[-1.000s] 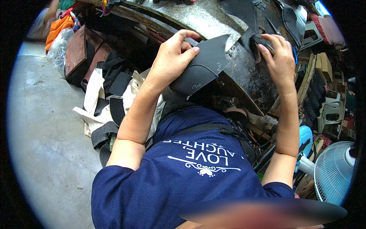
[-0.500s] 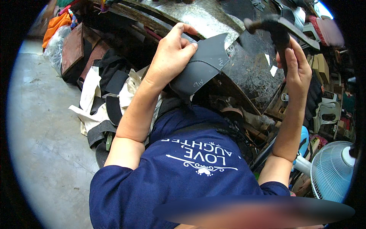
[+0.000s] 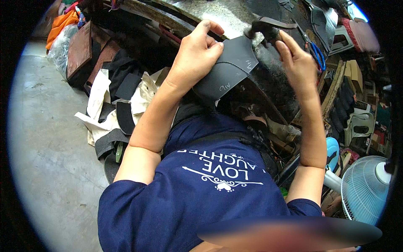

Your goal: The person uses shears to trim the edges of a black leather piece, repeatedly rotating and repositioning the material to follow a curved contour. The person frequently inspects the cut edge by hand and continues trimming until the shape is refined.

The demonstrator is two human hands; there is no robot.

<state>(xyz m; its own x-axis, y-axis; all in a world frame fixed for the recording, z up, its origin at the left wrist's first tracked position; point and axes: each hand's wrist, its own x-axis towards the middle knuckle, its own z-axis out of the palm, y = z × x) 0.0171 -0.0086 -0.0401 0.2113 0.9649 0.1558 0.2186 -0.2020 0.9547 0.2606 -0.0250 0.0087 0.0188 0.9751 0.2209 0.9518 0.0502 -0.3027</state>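
Observation:
My left hand pinches the upper left edge of a black leather piece, with thumb and fingers closed on it. The piece has a stitched curved seam and pale handwritten marks, and its far end lies over the workbench edge. My right hand grips a hammer by its handle. The dark hammer head hangs just above and right of the leather's far corner; the frame does not show clearly whether it touches.
Blue-handled scissors lie right of the hammer on the bench. A white and blue fan stands at lower right. Black and cream scraps are heaped at left beside the concrete floor. Brown boards lean at upper left.
My right hand has swung the hammer left and toward the leather's far corner. The left hand and the leather have shifted slightly right. The blue-handled scissors have come into view.

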